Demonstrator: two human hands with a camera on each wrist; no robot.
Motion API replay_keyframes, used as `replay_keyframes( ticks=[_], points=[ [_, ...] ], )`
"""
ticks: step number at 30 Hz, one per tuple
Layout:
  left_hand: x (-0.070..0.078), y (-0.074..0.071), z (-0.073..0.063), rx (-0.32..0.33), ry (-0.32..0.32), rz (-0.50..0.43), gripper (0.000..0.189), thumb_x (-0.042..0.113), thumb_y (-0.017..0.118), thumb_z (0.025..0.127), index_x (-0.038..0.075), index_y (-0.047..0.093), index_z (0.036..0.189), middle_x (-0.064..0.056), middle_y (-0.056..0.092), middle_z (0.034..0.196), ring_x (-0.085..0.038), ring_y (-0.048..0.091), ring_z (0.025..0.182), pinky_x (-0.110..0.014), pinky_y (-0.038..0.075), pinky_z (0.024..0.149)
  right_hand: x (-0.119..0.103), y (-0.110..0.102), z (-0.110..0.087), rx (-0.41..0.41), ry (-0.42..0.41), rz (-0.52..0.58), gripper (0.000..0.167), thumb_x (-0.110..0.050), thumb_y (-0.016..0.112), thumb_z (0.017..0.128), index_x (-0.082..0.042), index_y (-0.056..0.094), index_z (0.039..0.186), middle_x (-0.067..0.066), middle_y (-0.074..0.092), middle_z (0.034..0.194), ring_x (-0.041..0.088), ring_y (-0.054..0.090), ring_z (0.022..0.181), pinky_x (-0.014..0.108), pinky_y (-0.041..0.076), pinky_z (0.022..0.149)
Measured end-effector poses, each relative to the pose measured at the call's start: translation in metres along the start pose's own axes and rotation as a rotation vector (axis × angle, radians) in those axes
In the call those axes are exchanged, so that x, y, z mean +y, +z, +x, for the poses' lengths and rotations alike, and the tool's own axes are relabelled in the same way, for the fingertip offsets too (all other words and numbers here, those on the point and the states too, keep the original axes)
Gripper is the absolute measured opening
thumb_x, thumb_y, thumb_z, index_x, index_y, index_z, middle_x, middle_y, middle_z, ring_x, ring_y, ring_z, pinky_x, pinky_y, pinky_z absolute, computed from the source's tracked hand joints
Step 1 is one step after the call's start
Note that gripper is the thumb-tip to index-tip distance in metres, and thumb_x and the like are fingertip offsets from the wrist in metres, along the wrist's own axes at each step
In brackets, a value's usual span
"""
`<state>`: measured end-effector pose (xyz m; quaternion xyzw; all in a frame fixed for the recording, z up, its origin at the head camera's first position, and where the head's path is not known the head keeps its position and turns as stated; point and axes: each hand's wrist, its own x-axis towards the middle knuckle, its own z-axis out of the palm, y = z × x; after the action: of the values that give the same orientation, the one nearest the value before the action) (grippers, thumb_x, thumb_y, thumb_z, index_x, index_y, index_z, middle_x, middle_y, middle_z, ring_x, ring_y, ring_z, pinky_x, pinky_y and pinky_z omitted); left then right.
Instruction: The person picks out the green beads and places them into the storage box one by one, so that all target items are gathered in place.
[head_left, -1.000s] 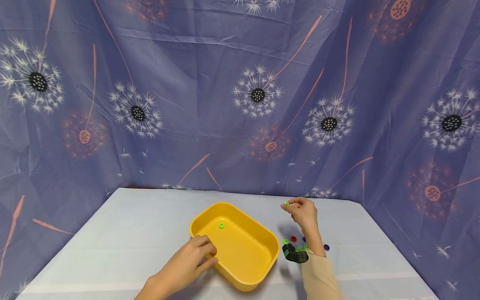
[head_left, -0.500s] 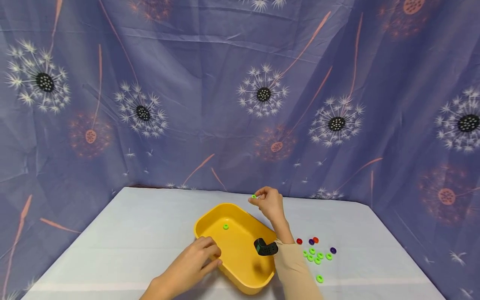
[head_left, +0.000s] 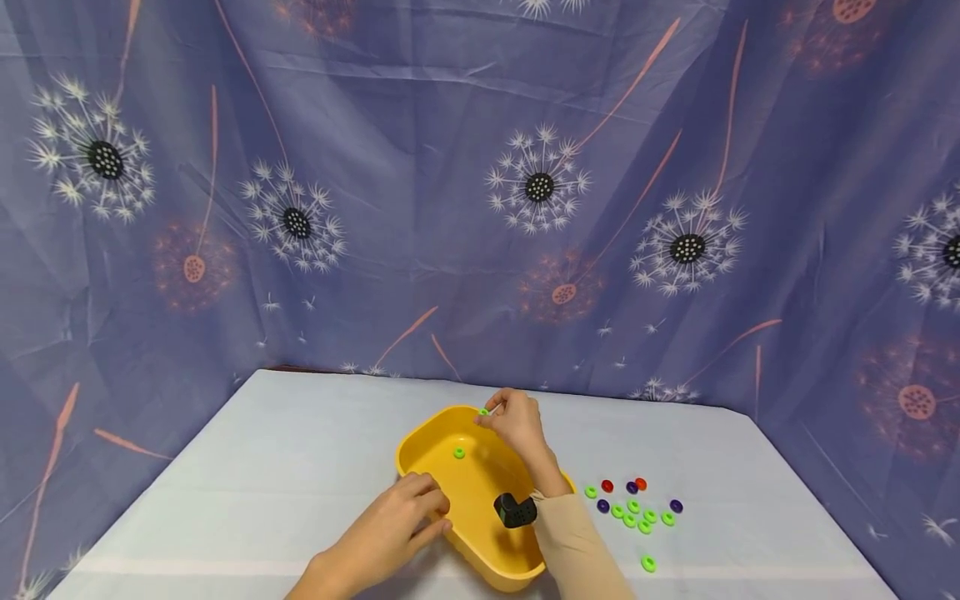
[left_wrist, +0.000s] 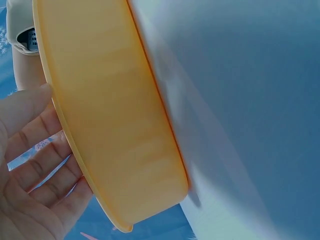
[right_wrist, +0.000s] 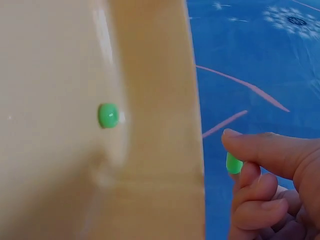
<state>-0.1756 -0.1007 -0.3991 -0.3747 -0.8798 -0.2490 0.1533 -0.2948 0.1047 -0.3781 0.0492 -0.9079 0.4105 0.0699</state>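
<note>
A yellow plastic tub [head_left: 474, 481] stands on the white-covered table, with one green bead [head_left: 459, 453] lying on its floor near the far end. My left hand [head_left: 390, 529] holds the near-left rim, thumb on the outside and fingers over the inner side, as the left wrist view [left_wrist: 42, 165] shows. Over the tub's far edge, my right hand [head_left: 517, 423] pinches another green bead [right_wrist: 233, 163] between thumb and index finger. The remaining fingers of that hand are curled in. The right forearm hides part of the tub's right side.
Several loose green beads [head_left: 633, 507] lie on the table right of the tub, among purple [head_left: 677, 506], red [head_left: 607, 486] and orange [head_left: 641, 483] ones. One green bead [head_left: 648, 564] sits nearer the front. A purple dandelion-print curtain [head_left: 420, 208] hangs behind the table.
My right hand has moved left from above the loose beads to the tub's far edge, still pinching the green bead, and has lowered slightly. My left hand stays on the rim.
</note>
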Motion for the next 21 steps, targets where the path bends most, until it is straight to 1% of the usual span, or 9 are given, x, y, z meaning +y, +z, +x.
replay_keyframes(
  ticks=[5, 8, 13, 17, 21],
  points=[
    [-0.001, 0.001, 0.001, 0.009, 0.015, -0.002, 0.006, 0.02, 0.073, 0.09, 0.017, 0.067, 0.09, 0.012, 0.056, 0.093, -0.003, 0.049, 0.085, -0.022, 0.048, 0.073, -0.001, 0.004, 0.0, -0.02, -0.006, -0.056, 0.02, -0.013, 0.083, 0.079, -0.003, 0.07, 0.089, 0.005, 0.058, 0.069, 0.016, 0.051, 0.059, 0.025, 0.045, 0.054],
    [-0.001, 0.001, 0.001, 0.001, 0.009, -0.003, 0.006, 0.021, 0.072, 0.091, 0.017, 0.068, 0.091, 0.012, 0.056, 0.093, -0.003, 0.049, 0.086, -0.022, 0.048, 0.074, -0.002, 0.006, 0.0, -0.022, 0.0, -0.086, 0.02, -0.013, 0.084, 0.078, -0.004, 0.07, 0.088, 0.004, 0.058, 0.07, 0.016, 0.051, 0.061, 0.025, 0.044, 0.055],
    [-0.001, 0.0, 0.003, -0.01, -0.001, -0.003, 0.006, 0.021, 0.071, 0.091, 0.016, 0.068, 0.092, 0.012, 0.056, 0.093, -0.004, 0.049, 0.086, -0.022, 0.048, 0.074, -0.003, 0.008, 0.0, -0.025, -0.009, -0.128, 0.02, -0.012, 0.085, 0.077, -0.004, 0.068, 0.085, 0.004, 0.057, 0.068, 0.016, 0.051, 0.059, 0.025, 0.043, 0.055],
    [-0.001, 0.0, 0.003, -0.007, 0.002, 0.009, 0.006, 0.022, 0.071, 0.092, 0.017, 0.068, 0.091, 0.012, 0.056, 0.094, -0.004, 0.05, 0.087, -0.022, 0.048, 0.075, -0.003, 0.013, 0.0, -0.034, -0.035, -0.204, 0.021, -0.013, 0.085, 0.076, -0.005, 0.067, 0.082, 0.003, 0.061, 0.07, 0.016, 0.054, 0.06, 0.027, 0.047, 0.057],
    [-0.001, 0.001, 0.001, -0.017, -0.008, 0.009, 0.006, 0.023, 0.071, 0.092, 0.017, 0.068, 0.091, 0.012, 0.056, 0.094, -0.004, 0.05, 0.087, -0.022, 0.049, 0.075, -0.002, 0.019, -0.001, -0.059, -0.049, -0.26, 0.023, -0.015, 0.086, 0.076, -0.008, 0.064, 0.076, 0.003, 0.06, 0.071, 0.016, 0.053, 0.061, 0.028, 0.045, 0.055]
  ],
)
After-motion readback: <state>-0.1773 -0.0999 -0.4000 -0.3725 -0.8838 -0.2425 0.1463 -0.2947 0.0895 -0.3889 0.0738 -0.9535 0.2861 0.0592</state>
